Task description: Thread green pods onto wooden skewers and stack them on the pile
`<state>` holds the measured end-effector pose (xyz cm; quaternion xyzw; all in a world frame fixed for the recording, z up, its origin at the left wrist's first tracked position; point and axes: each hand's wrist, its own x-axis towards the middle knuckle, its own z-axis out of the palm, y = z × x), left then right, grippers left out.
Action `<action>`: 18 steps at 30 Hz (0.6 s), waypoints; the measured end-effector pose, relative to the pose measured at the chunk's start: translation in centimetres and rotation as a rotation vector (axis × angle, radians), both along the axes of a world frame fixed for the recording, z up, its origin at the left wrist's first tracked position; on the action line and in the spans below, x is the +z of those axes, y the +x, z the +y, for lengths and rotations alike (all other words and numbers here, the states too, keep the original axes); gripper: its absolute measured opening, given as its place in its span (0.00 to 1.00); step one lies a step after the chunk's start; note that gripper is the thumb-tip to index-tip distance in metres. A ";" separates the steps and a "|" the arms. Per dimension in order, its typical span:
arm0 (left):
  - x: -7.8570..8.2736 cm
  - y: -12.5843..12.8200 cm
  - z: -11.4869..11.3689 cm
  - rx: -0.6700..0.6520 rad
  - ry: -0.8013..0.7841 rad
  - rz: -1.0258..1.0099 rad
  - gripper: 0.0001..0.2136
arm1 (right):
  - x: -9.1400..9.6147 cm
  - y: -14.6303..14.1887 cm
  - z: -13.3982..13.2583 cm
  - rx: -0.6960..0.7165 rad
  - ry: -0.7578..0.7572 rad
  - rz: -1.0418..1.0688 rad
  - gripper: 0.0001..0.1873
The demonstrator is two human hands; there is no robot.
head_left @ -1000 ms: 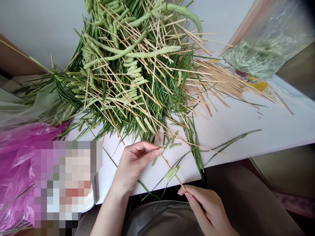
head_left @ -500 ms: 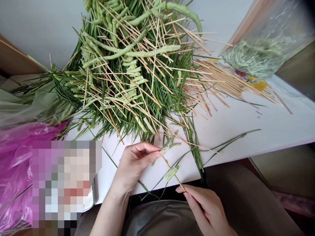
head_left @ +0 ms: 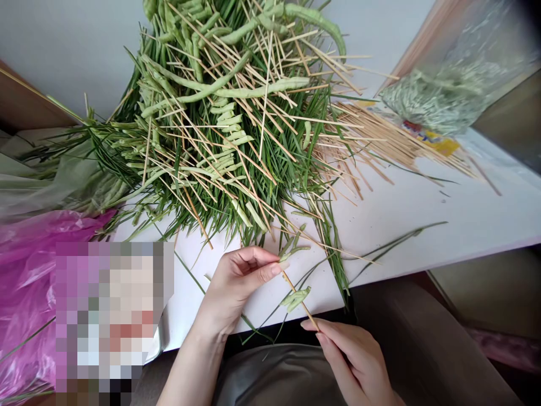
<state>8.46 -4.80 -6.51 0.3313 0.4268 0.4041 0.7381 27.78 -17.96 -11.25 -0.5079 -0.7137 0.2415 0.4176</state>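
My right hand (head_left: 355, 355) pinches the lower end of a thin wooden skewer (head_left: 310, 317) between thumb and forefinger. A folded green bean piece (head_left: 296, 299) is threaded partway along it. At the skewer's upper end, my left hand (head_left: 239, 282) is closed, thumb and forefinger pressed together around the tip. Whether a bean piece is also between those fingers is hidden. Just beyond the fingertips are small cut bean pieces (head_left: 298, 248), close to the left hand.
A heap of green leafy stems (head_left: 270, 152) covers the white table (head_left: 401, 214), strewn with skewers and long green beans (head_left: 270, 89). More skewers (head_left: 380, 132) lie right, beside a clear bag of greens (head_left: 439, 101). A pink plastic bag (head_left: 25, 276) sits left, near a pixelated patch.
My left hand has shifted slightly right along with the skewer tip. The threaded bean piece has turned a little and moved slightly right. My right hand keeps its hold, nearly still.
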 end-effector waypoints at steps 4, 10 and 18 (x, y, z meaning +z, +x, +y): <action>0.1 0.4 -0.1 -0.006 0.021 0.027 0.06 | -0.2 0.0 -0.1 -0.004 0.016 0.005 0.15; 0.7 0.7 -0.7 -0.013 0.090 0.086 0.06 | -0.3 0.0 -0.8 -0.052 -0.029 -0.004 0.14; 0.9 1.2 -1.3 -0.107 0.128 0.127 0.07 | -0.7 0.5 -2.0 -0.083 -0.045 0.014 0.16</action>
